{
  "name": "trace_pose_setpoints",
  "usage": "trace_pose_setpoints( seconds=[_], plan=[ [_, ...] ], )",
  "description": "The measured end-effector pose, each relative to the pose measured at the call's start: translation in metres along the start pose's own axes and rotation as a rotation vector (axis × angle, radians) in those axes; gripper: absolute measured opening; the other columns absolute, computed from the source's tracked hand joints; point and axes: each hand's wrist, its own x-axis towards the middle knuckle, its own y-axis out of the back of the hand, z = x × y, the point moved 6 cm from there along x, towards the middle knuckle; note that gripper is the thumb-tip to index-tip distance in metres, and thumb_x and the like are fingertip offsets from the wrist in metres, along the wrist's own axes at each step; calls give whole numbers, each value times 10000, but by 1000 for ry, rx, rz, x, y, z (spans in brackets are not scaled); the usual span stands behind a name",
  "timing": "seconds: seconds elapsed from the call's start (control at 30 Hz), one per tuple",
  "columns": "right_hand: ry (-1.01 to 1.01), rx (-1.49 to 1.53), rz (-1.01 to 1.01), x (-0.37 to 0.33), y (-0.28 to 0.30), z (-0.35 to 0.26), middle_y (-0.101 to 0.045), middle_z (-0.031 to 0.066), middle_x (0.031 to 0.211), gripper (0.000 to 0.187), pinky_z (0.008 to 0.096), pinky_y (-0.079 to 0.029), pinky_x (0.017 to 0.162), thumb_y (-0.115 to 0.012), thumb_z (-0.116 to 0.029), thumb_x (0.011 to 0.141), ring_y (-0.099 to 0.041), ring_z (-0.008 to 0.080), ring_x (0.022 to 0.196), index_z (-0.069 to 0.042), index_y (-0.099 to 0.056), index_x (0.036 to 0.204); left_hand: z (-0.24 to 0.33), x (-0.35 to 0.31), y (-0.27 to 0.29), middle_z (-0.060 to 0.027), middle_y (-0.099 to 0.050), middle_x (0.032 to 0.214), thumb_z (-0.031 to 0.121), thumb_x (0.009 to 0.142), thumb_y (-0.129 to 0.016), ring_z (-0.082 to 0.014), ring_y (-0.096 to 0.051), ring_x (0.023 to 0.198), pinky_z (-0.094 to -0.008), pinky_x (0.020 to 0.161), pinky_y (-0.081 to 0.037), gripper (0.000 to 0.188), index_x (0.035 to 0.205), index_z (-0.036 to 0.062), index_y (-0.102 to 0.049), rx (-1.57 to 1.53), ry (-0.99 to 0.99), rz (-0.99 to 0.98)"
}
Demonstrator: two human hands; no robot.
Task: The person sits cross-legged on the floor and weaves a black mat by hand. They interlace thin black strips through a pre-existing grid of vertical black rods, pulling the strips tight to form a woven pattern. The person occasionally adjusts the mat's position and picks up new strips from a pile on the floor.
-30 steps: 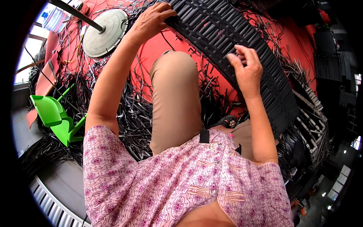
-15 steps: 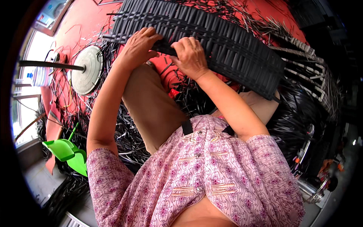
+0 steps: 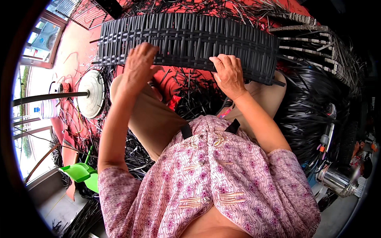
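A long black woven panel (image 3: 186,41) of flat plastic strips lies across my knees, its near edge toward me. My left hand (image 3: 139,65) is over the left part of that edge, slightly blurred, with thumb and fingers apart and nothing visible between them. Farther right, my right hand (image 3: 229,75) has its fingers curled over the near edge of the panel. Its fingertips rest on the weave, and the thumb side is partly hidden. Loose strip ends stick out at both ends of the panel.
Black strips (image 3: 301,107) are heaped at my right, beside a pale woven frame (image 3: 313,45). On the left are a round grey base with a pole (image 3: 91,93) and a green dustpan (image 3: 75,172). A shiny metal cylinder (image 3: 337,178) stands at lower right. Scraps litter the red floor covering.
The panel has turned to lie more level and sits farther left in view. My hands have moved apart: the left is lower and further left, the right further right.
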Motion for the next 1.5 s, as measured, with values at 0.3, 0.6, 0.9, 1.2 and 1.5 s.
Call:
trace_pose_setpoints(
  seconds=[0.3,0.6,0.9,1.2,1.5],
  plan=[
    [12,-13,126,-14,-6,2,-554,32,1059,485,398,-427,858,-695,2,751,-543,242,963,-116,-641,1219,76,4,-50,-47,-595,1119,127,708,-795,-265,-559,1088,-397,963,-462,491,1184,91,-678,-83,16,223],
    [15,60,123,-29,-1,0,-563,41,1118,433,405,-448,917,-747,-94,798,-561,236,1041,-110,-646,1219,78,-6,-47,-93,-592,1044,136,761,-769,-315,-569,1022,-430,896,-480,394,1141,77,-683,-99,27,175],
    [-220,-218,2,-121,89,67,-548,48,1238,682,449,-413,1025,-857,-77,657,-530,274,1180,-114,-587,1282,132,-7,-40,-117,-566,1212,187,729,-832,-341,-528,1127,-449,987,-422,586,1260,78,-611,-186,-11,201],
    [-198,-155,78,-127,88,72,-570,37,1157,557,425,-435,985,-811,-31,663,-545,260,1122,-121,-622,1180,183,9,-71,-65,-602,1126,198,745,-819,-288,-564,1050,-419,932,-445,535,1242,102,-647,-197,-183,199],
    [-228,-67,138,-134,95,78,-578,33,1131,642,417,-443,943,-828,-58,674,-551,259,1118,-136,-601,1269,187,16,-69,-93,-605,1107,197,739,-829,-318,-562,1026,-442,899,-453,523,1215,93,-638,-188,-166,109]
  ],
)
